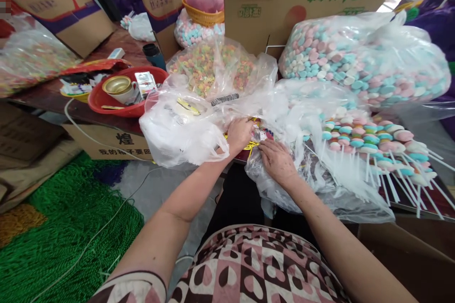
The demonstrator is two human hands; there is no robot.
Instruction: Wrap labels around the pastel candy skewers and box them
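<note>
At the table's front edge, my left hand has its fingers curled and pinched at the edge of a small clear bag with colourful print. My right hand lies across the near side of that bag, its fingers stretched out and resting on it. Short yellow strips, which look like twist ties, lie under and between the hands. White plastic bags bunch up beside my left wrist. Right of my right hand, marshmallow skewers on white sticks lie in a pile, partly on clear plastic.
A large bag of pastel marshmallows stands at the back right. Behind my hands sits a bag of coloured gummy rings. A red basin holding a mug is to the left. Cardboard boxes rise behind; green netting covers the floor.
</note>
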